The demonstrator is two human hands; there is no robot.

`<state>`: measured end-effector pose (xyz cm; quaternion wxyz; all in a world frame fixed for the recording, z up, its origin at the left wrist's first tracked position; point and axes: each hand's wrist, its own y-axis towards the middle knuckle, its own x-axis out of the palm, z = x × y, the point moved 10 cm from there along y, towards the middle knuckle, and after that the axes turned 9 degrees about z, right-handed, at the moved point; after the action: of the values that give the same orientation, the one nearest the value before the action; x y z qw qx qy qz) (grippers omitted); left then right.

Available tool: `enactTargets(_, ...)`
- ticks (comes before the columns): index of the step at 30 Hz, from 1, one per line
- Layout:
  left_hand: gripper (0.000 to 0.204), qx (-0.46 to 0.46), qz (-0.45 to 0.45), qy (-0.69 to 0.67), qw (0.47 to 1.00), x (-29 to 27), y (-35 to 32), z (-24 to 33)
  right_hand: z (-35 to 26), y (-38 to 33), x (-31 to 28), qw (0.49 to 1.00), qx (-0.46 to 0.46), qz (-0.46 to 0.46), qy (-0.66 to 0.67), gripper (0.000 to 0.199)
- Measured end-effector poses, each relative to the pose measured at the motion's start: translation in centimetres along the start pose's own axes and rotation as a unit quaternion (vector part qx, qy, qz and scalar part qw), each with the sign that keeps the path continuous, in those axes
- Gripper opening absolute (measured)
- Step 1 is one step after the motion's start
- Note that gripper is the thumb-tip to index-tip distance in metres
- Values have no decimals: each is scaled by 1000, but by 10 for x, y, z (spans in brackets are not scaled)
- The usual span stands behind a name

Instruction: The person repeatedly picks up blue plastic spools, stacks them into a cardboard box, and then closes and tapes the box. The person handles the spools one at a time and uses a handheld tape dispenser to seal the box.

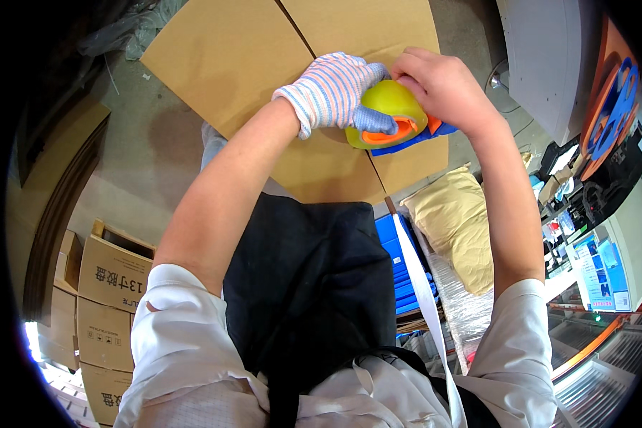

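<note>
My left hand [332,93], in a striped knit glove, grips a roll of yellow-green tape [389,103] with an orange core [399,131]. The glove's thumb lies across the core's opening. Blue and orange parts, which look like a tape dispenser [385,149], show under the roll. My bare right hand [446,89] is at the roll's far right side, its fingers curled in against it. What those fingertips pinch, if anything, is hidden. Below both hands lies a brown cardboard box [228,64], with a dark seam running between its panels.
Stacked cartons [105,274] stand at the lower left. At the right are a yellowish padded sack [453,217], blue plastic pieces [399,264] and a grey cabinet [549,64]. Clear plastic wrap [132,32] lies at the far left. A white strap [428,307] hangs beside my black apron.
</note>
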<state>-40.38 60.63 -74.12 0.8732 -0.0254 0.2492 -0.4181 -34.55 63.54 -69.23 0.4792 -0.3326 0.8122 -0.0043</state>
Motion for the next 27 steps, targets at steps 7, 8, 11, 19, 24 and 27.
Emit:
enactTargets(7,74,7,11,-6,1000,3,4,-1,-5,-1,5,998,-43,-8,-55,14)
enactTargets(8,74,4,9,1,1000,3,2,0,-6,-3,5,998,-45,-10,-50,14)
enactTargets(11,73,-3,3,9,1000,0,0,0,-7,-7,1,999,-47,-3,-21,14)
enactTargets(19,72,-4,10,9,1000,2,-1,-4,12,-11,-8,995,25,39,85,19)
enactTargets(24,73,-4,-4,9,1000,2,0,-2,8,-9,-4,997,5,12,77,15)
enactTargets(27,74,-7,-7,16,1000,3,1,-2,7,-9,-3,998,3,9,63,11)
